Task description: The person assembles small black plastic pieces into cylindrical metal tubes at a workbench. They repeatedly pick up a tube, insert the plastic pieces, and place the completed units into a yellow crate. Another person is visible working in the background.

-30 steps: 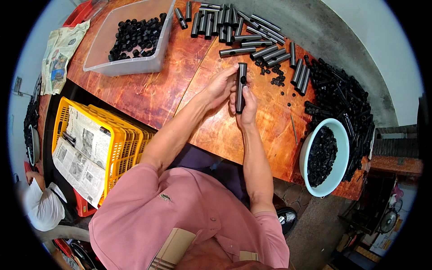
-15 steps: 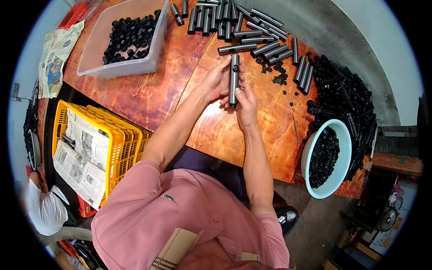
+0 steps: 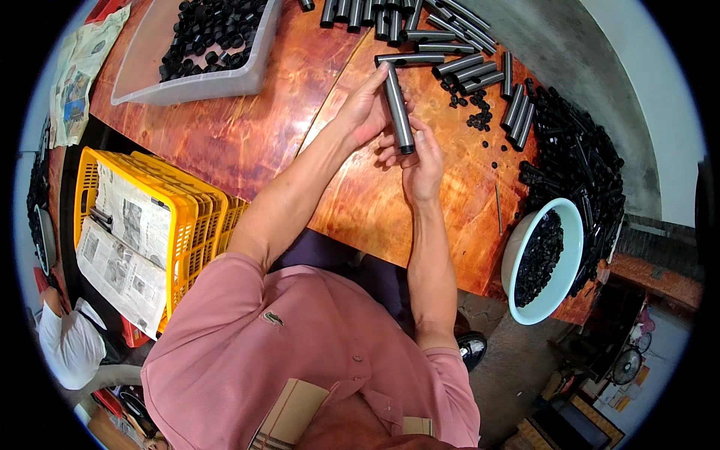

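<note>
Presently: one black-ended, metallic-grey tube (image 3: 397, 109), above tabletop (image 3: 356, 214); left hand (image 3: 365, 112) grasping upper end, right hand (image 3: 424, 166) curled around lower end. Probably stiff, smooth, slightly slippery; best gripped mid-length.

Head-worn fisheye, looking down, near table (image 3: 255, 150)

tube (image 3: 398, 109) before other tubes (image 3: 472, 72), bin (image 3: 195, 91) left, basin (image 3: 560, 277) right

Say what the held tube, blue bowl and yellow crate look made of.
Held tube: probably metal, satin grey with long highlights.
Blue bowl: likely plastic, smooth, softly shiny, evenly coloured.
Yellow crate: apparently moulded plastic, semi-gloss, given its latticed walls.
</note>
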### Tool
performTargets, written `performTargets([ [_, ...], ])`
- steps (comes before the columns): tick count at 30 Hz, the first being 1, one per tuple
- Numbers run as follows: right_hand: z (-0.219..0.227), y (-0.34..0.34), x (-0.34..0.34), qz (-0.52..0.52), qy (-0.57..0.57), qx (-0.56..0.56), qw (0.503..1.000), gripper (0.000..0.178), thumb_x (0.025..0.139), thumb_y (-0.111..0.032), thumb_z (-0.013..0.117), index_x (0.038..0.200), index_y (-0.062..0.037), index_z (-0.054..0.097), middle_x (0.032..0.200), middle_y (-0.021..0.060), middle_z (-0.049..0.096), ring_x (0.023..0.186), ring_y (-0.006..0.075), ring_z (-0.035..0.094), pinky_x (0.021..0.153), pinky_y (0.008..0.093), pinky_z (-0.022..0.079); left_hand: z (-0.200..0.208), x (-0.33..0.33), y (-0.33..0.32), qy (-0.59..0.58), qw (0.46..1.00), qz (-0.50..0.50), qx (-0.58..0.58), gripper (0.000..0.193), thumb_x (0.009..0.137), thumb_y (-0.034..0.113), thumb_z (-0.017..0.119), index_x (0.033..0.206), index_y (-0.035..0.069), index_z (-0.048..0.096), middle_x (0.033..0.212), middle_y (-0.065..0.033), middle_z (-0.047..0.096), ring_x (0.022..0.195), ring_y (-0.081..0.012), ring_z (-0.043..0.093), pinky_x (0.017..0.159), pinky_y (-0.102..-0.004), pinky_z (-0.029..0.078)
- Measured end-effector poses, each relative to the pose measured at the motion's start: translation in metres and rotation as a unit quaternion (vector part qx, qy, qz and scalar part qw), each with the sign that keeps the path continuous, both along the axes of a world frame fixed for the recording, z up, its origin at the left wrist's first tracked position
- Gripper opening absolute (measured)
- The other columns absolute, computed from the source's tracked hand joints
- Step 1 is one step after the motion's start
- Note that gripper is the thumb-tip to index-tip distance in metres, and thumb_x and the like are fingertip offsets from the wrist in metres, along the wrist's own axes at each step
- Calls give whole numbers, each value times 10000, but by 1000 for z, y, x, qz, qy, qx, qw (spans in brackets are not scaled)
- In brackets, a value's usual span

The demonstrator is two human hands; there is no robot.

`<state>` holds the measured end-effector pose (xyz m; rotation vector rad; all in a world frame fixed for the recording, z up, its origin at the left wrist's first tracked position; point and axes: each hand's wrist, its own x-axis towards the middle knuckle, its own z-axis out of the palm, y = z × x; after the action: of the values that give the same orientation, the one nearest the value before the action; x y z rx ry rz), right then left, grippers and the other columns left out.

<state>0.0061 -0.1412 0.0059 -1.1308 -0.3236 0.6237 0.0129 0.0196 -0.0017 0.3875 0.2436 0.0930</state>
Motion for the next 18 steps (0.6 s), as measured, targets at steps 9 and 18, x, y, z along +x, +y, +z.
performTargets([
  [9,-14,21,-5,-249,-155,-37,955,385,1055,-341,425,1104,3,589,1002,89,621,905,161,581,824,307,451,7,-6,-16,-8,995,0,-100,412,1026,497,451,918,104,503,711,-27,445,595,-149,414,548,-282,371],
  [18,-10,21,-14,-329,-197,-89,919,383,1029,-348,464,1007,13,592,1048,97,548,975,200,523,898,342,429,0,-11,-25,-31,992,-15,-118,324,981,387,447,803,118,474,618,3,369,495,-131,363,469,-284,340],
])
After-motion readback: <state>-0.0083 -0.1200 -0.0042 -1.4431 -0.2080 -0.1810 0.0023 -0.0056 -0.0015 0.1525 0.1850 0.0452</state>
